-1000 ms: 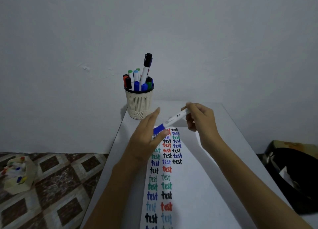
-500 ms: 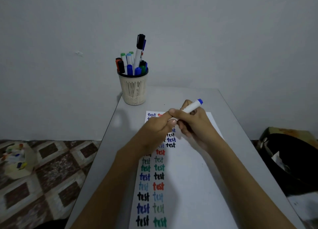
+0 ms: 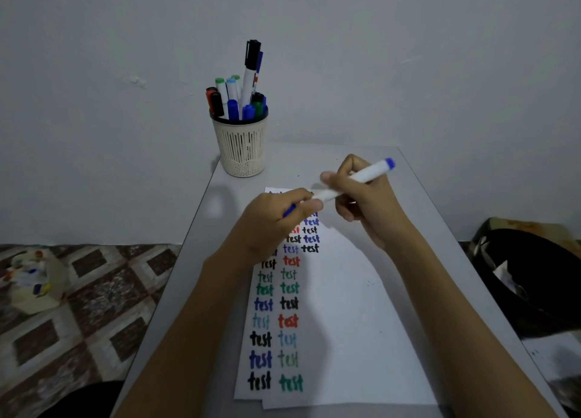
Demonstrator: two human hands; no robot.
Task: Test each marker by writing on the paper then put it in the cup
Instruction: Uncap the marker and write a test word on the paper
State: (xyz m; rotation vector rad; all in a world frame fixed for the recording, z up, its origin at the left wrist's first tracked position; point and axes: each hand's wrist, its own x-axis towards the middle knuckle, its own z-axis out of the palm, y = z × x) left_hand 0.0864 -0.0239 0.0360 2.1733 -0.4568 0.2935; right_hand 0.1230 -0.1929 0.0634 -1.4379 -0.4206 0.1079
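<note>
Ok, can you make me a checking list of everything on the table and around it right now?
Surface: grey table with white paper lying on it, covered in coloured "test" words.
Job's things: blue marker held above the paper's far end. A slotted cup stands at the far left corner, full of markers.
Clutter: nothing seen.
Hands: right hand grips the blue marker's barrel. Left hand pinches its blue cap end; cannot tell if the cap is off.
Cables: nothing seen.
Surroundings: plain wall, patterned tile floor, small box of coloured bits on the floor at left, dark bin at right.
</note>
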